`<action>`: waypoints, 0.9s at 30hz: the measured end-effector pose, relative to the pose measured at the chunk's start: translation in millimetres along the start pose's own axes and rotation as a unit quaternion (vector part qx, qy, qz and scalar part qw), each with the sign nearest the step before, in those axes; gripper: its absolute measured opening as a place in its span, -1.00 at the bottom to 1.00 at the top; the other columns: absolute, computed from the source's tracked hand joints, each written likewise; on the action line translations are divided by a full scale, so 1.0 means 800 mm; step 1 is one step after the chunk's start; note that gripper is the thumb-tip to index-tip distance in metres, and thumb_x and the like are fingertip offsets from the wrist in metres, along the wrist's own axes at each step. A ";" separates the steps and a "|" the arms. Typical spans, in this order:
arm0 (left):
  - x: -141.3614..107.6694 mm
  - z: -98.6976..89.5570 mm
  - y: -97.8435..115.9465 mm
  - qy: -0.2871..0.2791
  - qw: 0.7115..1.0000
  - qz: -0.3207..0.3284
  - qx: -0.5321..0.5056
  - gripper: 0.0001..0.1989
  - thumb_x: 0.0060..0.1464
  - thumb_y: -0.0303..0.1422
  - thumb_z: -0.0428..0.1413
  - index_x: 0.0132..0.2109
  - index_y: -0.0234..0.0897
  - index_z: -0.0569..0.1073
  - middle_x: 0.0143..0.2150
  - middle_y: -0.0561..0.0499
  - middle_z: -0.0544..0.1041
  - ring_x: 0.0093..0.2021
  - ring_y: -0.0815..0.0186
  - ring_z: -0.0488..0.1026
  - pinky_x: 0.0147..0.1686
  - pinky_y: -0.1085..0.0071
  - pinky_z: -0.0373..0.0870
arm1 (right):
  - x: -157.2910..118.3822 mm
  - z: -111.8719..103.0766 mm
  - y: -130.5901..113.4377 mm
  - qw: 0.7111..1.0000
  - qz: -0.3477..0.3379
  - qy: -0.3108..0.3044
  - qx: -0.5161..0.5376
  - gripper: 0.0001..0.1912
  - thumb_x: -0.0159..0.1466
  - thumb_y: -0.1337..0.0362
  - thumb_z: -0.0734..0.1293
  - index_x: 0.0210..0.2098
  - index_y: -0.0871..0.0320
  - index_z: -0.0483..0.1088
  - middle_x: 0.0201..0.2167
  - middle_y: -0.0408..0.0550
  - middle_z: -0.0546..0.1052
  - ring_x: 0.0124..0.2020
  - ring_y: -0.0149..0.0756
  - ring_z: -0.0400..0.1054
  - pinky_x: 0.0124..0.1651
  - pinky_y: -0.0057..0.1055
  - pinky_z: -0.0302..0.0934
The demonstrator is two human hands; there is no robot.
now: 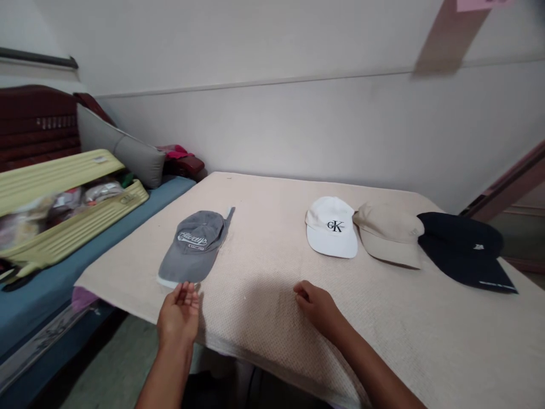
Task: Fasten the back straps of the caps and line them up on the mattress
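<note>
A grey baseball cap (198, 238) with white lettering lies on the left part of the cloth-covered table (264, 227), its brim toward me. At the brim's front edge is my left hand (181, 309), palm turned up and fingers loosely bent and apart; whether the fingertips touch the brim I cannot tell. My right hand (317, 307) hovers over or rests on the cloth near the middle, its fingers curled in with nothing seen in them. Beyond it lies a white cap (332, 227) with black "CK" letters.
Right of the white cap, a beige cap (388, 236) and a dark navy cap (466, 250) lie in a row, edges meeting. On the left, a blue-covered bed (170, 190) holds a grey pillow (128, 150) and an opened yellow case (85, 221) with bagged items. A wall (264, 130) stands behind.
</note>
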State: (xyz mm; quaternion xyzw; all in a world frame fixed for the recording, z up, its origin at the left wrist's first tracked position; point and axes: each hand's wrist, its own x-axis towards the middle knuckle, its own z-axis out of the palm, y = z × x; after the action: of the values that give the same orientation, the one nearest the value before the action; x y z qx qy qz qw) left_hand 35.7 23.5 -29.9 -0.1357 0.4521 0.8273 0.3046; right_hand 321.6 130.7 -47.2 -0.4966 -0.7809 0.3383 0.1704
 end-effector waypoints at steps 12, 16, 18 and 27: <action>0.007 0.043 -0.005 -0.071 0.997 0.003 0.017 -0.82 0.08 -0.52 -0.02 -0.48 -0.31 0.31 -0.58 0.09 0.38 -0.50 0.44 0.45 -0.55 0.60 0.37 | -0.002 0.004 -0.003 1.000 -0.012 0.009 -0.016 -0.89 0.16 0.37 0.16 -0.39 0.16 0.31 -0.47 -0.09 0.45 -0.43 -0.34 0.27 -0.38 -0.43 -0.02; 0.011 0.060 -0.015 -0.118 0.991 -0.018 0.052 -0.85 0.06 -0.49 0.07 -0.46 -0.30 0.29 -0.64 0.16 0.29 -0.70 0.49 0.26 -0.75 0.62 0.18 | -0.001 0.005 -0.002 1.000 -0.014 0.014 -0.019 -0.89 0.15 0.38 0.16 -0.39 0.16 0.31 -0.47 -0.10 0.44 -0.43 -0.34 0.27 -0.38 -0.43 -0.02; 0.008 0.066 -0.019 -0.139 0.988 -0.016 0.061 -0.85 0.01 -0.52 0.10 -0.44 -0.29 0.28 -0.64 0.18 0.27 -0.72 0.50 0.23 -0.77 0.63 0.13 | -0.001 0.005 -0.002 1.000 -0.015 0.013 -0.016 -0.88 0.14 0.39 0.16 -0.39 0.16 0.32 -0.47 -0.10 0.45 -0.43 -0.34 0.27 -0.38 -0.43 -0.02; -0.077 0.064 -0.060 -0.289 0.952 -0.038 0.090 -0.85 -0.11 -0.47 0.23 -0.41 -0.32 0.38 -0.52 0.10 0.41 -0.52 0.42 0.37 -0.54 0.51 0.32 | 0.003 -0.003 -0.006 0.984 0.043 -0.013 0.170 -0.90 0.14 0.29 0.24 -0.41 0.19 0.36 -0.45 -0.04 0.47 -0.40 -0.31 0.31 -0.33 -0.39 0.09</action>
State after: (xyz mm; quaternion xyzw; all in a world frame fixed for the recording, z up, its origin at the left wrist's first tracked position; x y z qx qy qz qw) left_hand 116.8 62.1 -2.6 0.1201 0.4118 0.7746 0.4647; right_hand 318.6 132.5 -42.3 -0.4895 -0.6921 0.4793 0.2272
